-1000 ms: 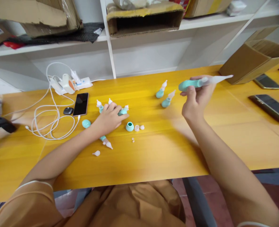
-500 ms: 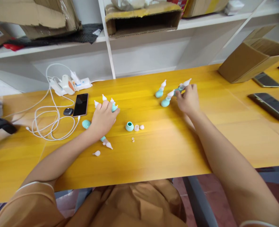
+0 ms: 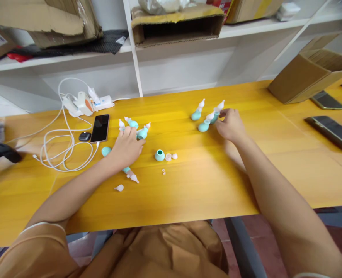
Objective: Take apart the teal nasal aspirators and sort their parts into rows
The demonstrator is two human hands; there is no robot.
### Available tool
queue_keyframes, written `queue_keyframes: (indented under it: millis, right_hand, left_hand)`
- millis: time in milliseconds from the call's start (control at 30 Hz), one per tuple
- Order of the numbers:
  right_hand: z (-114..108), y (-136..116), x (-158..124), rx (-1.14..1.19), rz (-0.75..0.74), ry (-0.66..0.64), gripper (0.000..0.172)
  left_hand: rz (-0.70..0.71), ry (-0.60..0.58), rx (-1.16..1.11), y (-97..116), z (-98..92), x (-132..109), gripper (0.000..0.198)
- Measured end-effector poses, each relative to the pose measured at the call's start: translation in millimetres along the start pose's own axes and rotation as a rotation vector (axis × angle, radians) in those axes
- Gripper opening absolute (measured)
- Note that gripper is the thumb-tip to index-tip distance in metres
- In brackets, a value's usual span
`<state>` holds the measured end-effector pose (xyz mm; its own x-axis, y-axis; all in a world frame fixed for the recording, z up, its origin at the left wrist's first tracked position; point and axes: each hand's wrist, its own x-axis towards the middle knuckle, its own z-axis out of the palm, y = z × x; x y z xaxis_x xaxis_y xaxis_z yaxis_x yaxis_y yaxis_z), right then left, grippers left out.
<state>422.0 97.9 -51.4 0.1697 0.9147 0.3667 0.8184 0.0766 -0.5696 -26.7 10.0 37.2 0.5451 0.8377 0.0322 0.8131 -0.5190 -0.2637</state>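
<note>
Teal bulb nasal aspirators with pale tips stand or lie on the table in two groups. My right hand point(image 3: 231, 124) is closed, fingertips on the bulb of an upright nasal aspirator point(image 3: 216, 116). Close by stand two more, a front aspirator point(image 3: 205, 125) and a rear aspirator point(image 3: 196, 114). My left hand point(image 3: 127, 148) curls down over the left group, its fingers at the tilted aspirator point(image 3: 142, 133); its grip is partly hidden. Another aspirator point(image 3: 133, 124) lies behind the fingers, and one more point(image 3: 132, 177) sticks out below the wrist. A teal bulb point(image 3: 106, 151) is left of the hand.
Between my hands are an open teal bulb point(image 3: 159, 156), a clear ring point(image 3: 168, 157), a small cap point(image 3: 174, 156) and tiny parts point(image 3: 163, 172). A loose tip point(image 3: 119, 188) lies in front. Phone point(image 3: 100, 128), cable and power strip point(image 3: 102, 102) are left; a carton point(image 3: 307, 75) stands right.
The aspirator at my right hand has gone from tilted to upright beside the other two. At my left hand, the aspirators have shifted and leaned apart, showing more of two bulbs.
</note>
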Motion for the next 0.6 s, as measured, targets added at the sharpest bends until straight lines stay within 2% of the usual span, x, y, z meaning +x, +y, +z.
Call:
queue_keyframes:
  millis: [100, 167, 367, 500, 600]
  right_hand:
    - [-8, -11, -3, -0.017, 0.103, 0.08, 0.036]
    - [-14, -19, -5, -0.005, 0.119, 0.163, 0.039]
    - [-30, -45, -13, 0.1, 0.017, 0.462, 0.037]
    - [-34, -63, -23, 0.158, -0.033, 0.438, 0.042]
    - [-34, -74, -28, 0.215, -0.031, 0.392, 0.043]
  left_hand:
    - [0.032, -0.031, -0.04, -2, -2.4, -2, 0.034]
    - [0.057, -0.036, -0.048, -2, -6.2, -4, 0.033]
    - [0.114, 0.045, -0.093, 3, -19.7, -1, 0.035]
    - [0.233, 0.109, -0.135, 1, -9.0, 7, 0.047]
    - [0.258, 0.064, -0.142, -3, 8.7, 12, 0.049]
